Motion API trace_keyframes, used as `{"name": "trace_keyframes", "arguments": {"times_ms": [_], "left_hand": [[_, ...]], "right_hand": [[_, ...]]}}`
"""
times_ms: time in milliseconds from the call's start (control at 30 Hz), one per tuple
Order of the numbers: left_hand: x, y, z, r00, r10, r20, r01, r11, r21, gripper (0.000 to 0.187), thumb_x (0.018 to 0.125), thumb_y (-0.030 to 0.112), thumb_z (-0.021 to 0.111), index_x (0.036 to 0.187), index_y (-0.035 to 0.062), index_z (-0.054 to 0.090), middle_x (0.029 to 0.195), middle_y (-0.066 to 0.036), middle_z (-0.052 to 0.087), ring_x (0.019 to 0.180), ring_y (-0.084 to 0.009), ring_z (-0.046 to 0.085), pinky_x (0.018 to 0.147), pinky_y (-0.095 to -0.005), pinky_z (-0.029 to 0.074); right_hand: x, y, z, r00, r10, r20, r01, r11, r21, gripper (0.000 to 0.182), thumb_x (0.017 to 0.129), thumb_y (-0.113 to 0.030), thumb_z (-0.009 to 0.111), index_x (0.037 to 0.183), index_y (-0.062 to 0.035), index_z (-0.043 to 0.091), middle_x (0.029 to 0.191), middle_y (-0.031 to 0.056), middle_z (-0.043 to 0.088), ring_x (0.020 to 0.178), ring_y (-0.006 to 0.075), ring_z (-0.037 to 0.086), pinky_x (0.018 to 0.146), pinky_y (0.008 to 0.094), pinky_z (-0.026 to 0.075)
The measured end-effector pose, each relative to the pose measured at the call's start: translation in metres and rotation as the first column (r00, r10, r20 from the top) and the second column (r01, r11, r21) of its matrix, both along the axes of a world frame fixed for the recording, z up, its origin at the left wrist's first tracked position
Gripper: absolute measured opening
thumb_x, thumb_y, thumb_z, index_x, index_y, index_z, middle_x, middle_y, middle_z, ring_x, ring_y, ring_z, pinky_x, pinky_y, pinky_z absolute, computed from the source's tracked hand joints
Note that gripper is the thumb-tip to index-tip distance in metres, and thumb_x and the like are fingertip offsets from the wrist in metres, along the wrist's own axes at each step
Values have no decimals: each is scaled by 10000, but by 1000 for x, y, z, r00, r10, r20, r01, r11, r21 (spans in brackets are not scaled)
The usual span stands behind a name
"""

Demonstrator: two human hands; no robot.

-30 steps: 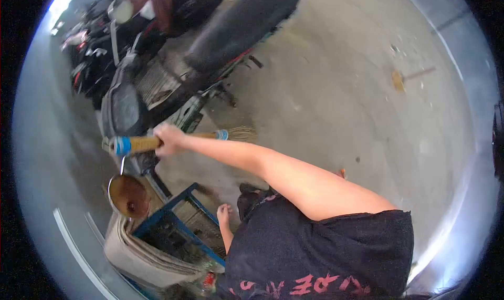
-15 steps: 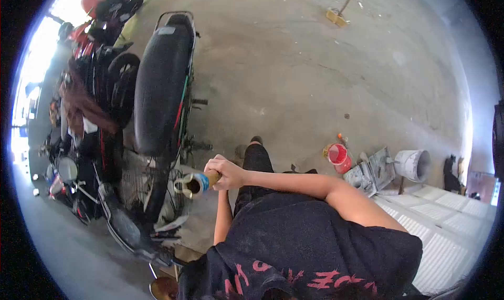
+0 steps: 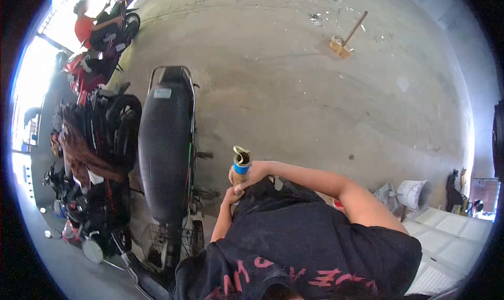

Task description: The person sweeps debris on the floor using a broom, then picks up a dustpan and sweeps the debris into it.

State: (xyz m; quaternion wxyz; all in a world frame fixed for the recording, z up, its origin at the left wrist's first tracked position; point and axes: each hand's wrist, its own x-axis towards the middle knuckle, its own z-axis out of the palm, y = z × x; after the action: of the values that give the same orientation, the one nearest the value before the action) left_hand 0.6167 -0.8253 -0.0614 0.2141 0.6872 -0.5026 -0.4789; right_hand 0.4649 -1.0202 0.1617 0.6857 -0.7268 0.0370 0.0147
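A short tube with a blue band, a brownish lower part and an open, curled metallic rim stands in front of my body. My right hand is wrapped round it below the band. Under that, my left hand is closed at the lower end of the same tube. The long black seat of a parked motorbike lies to the left of both hands.
More motorbikes line the left side, one draped with a brown cloth. A person in red is beside them. A broom rests on the floor; a white bucket is at right.
The view has tilted up, bringing the person in red into sight. Both hands and the tube have swung right, away from the motorbike, and the tube's open end now points forward.
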Motion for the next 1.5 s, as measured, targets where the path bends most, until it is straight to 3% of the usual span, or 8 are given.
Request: {"name": "trace_keyframes", "arguments": {"times_ms": [400,533,633,833,933,1267,1333,1500], "left_hand": [[-7,-259,-75,919,-240,-312,304,936,178,291,657,188,669,906,62,587,763,-110,615,725,-200,585,669,-344,450],[-30,-382,-83,896,-437,-82,443,893,79,304,634,255,674,890,107,607,734,-109,610,647,-248,581,604,-355,454],[-36,-451,-31,808,-83,-583,199,970,138,307,614,293,676,861,121,617,747,-123,617,671,-292,589,593,-383,455],[-47,-622,7,808,-562,179,568,823,16,297,611,299,672,846,124,619,769,-155,606,723,-311,587,595,-399,455],[-54,-695,76,764,-600,238,616,788,9,279,613,319,691,781,107,623,722,-174,590,685,-321,586,565,-387,456],[-32,-870,14,807,-587,63,584,777,-234,246,541,254,681,670,67,586,663,-165,575,661,-333,575,564,-364,452],[-17,-936,64,740,-616,271,618,781,87,155,554,205,632,632,74,603,652,-153,586,618,-298,580,534,-357,452],[43,-1054,48,625,-722,296,757,654,-3,108,604,176,626,624,73,601,637,-172,559,490,-254,491,499,-339,428]], "right_hand": [[-88,-221,3,847,-497,191,529,826,-195,309,696,-269,692,915,-87,569,889,32,579,845,172,545,764,300,420],[-119,-320,2,816,-518,254,522,851,57,303,700,-199,685,922,-41,552,882,55,569,873,183,529,784,302,409],[-135,-383,49,719,-654,236,573,750,331,322,727,-250,663,908,-27,517,924,76,562,888,188,530,780,327,418],[-160,-509,101,520,-740,427,500,669,551,288,710,-308,620,746,-68,465,747,97,537,766,215,527,695,332,416],[-173,-563,116,526,-732,434,543,681,491,272,696,-293,620,691,-90,439,616,55,514,640,185,526,636,310,408],[-175,-707,88,307,-913,268,720,407,562,229,664,-224,577,607,-108,388,535,6,410,573,157,458,674,317,366],[-173,-745,80,319,-880,352,695,470,544,181,653,-196,542,618,-111,386,540,7,408,589,167,452,687,330,356],[-132,-823,75,324,-888,326,742,452,494,142,649,-165,514,628,-101,389,575,24,419,634,174,442,737,349,344]]}}
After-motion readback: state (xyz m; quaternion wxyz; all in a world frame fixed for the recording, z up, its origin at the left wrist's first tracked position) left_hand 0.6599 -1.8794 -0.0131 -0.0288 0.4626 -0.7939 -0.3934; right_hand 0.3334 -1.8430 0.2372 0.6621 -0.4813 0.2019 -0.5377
